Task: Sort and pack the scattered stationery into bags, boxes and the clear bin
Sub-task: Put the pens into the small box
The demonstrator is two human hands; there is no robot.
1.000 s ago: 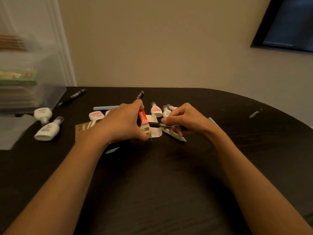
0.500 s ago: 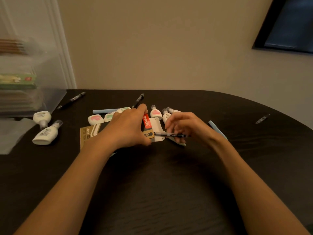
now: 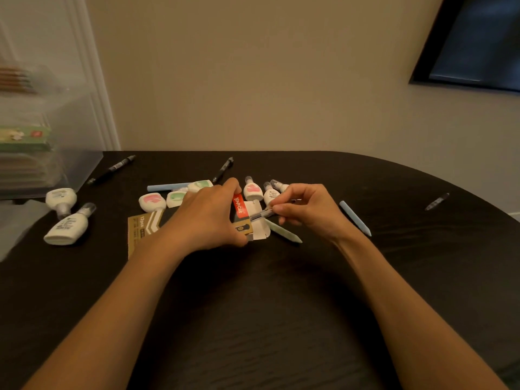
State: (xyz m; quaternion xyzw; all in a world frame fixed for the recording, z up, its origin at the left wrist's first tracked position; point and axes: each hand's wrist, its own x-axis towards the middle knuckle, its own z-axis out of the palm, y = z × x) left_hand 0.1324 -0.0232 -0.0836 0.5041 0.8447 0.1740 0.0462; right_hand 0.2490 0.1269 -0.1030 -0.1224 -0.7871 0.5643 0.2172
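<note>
My left hand (image 3: pixel 208 218) grips a gold and black pen box (image 3: pixel 142 228) that lies flat on the dark table, its open end with a red label (image 3: pixel 239 207) and white flaps (image 3: pixel 260 229) facing right. My right hand (image 3: pixel 305 211) pinches a clear pen (image 3: pixel 261 213) whose tip points into the box's open end. Behind the hands lie small white correction bottles (image 3: pixel 252 190) and correction tapes with pink (image 3: pixel 152 201) and green (image 3: pixel 176 197) faces. A pale green pen (image 3: pixel 284 231) rests under my right hand.
A clear bin (image 3: pixel 36 153) with stacked stationery stands at the far left. Two white bottles (image 3: pixel 67 223) lie beside it. Black pens (image 3: pixel 112 168) (image 3: pixel 223 169) lie near the table's far edge, a dark pen (image 3: pixel 436 201) far right, and blue pens (image 3: pixel 355 218) (image 3: pixel 166 187) near the hands.
My right hand has lifted slightly and tilted the clear pen, pushing its tip toward the box's open end. My left hand keeps its hold on the box.
</note>
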